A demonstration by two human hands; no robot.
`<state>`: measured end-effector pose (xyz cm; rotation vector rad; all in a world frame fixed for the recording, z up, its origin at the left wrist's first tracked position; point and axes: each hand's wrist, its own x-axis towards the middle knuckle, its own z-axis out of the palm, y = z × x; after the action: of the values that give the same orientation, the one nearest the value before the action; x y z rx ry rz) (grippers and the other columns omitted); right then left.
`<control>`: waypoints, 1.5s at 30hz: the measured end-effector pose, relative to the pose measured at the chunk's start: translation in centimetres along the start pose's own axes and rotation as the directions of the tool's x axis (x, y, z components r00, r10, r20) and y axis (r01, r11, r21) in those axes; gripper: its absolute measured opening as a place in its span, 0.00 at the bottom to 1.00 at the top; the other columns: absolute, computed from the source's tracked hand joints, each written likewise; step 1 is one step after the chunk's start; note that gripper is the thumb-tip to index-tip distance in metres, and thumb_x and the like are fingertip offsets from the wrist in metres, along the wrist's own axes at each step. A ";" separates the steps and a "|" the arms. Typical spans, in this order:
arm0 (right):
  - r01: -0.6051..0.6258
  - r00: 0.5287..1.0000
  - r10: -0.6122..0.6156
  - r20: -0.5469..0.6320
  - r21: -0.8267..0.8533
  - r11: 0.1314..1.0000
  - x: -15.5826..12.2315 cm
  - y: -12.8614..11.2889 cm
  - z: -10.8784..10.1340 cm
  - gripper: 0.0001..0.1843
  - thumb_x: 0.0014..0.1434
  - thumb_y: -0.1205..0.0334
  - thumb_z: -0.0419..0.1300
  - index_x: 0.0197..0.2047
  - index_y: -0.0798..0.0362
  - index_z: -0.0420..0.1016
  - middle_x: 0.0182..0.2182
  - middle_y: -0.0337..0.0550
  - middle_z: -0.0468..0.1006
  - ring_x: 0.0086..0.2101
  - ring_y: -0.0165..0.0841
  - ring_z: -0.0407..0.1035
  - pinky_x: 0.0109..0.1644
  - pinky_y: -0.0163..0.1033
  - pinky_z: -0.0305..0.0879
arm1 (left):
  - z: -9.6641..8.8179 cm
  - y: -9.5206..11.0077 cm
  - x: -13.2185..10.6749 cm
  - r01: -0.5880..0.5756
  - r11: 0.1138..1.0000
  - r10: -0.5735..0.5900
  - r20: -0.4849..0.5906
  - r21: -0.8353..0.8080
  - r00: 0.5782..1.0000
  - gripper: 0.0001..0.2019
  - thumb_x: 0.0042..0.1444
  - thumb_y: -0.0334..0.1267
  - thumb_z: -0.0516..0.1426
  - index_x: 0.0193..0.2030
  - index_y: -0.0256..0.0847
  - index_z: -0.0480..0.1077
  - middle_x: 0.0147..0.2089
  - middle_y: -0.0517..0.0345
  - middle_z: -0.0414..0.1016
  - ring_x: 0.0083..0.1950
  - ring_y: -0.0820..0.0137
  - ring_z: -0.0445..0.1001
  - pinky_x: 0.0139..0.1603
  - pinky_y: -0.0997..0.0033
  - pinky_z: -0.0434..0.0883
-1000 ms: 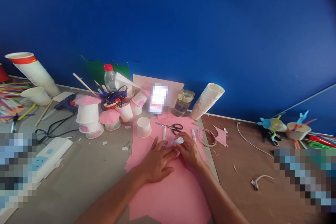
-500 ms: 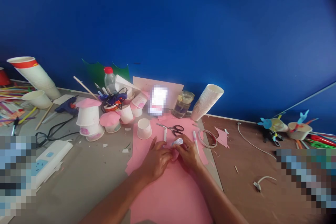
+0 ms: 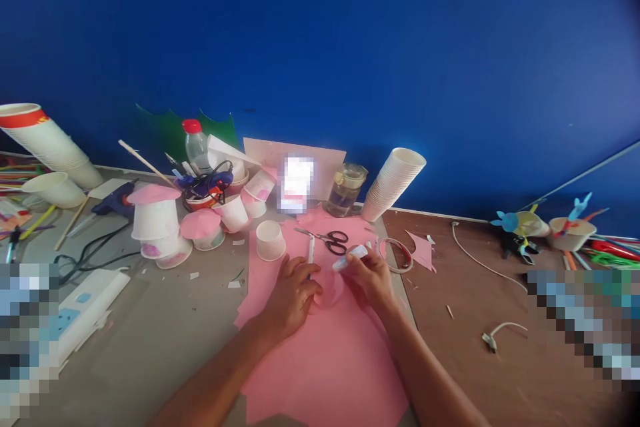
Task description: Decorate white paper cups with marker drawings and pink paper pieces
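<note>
A large pink paper sheet lies in front of me. My left hand rests on it, fingers curled around the edge of a small round pink paper piece. My right hand is closed on a small white tube with a pale cap, held just above the round piece. A white pen and black-handled scissors lie just beyond my fingers. A small white paper cup stands upside down to the left of them.
Cups with pink tops, a glue gun, a red-capped bottle and a power strip crowd the left. A glass jar, a stack of white cups and a tape ring sit behind. Cables lie right.
My right hand has lifted and moved right with the tube, uncovering the round pink piece. My left hand's fingers have curled in at that piece. The camera has shifted slightly.
</note>
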<state>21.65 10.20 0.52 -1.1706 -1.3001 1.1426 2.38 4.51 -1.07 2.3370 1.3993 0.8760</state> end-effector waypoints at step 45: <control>0.456 0.885 -0.385 0.263 -0.661 0.596 -1.4 0.8 1.5 0.19 0.61 0.61 0.51 0.54 0.51 0.68 0.40 0.48 0.77 0.41 0.42 0.70 0.44 0.47 0.63 | -2.1 0.8 0.3 -0.026 1.000 0.025 -0.530 0.005 0.848 0.16 0.56 0.21 0.50 0.41 0.45 0.72 0.45 0.53 0.63 0.52 0.64 0.65 0.55 0.55 0.66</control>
<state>20.21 8.82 -0.47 -1.2325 -2.0691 0.3115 1.76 4.26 1.05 2.2023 1.5515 1.6258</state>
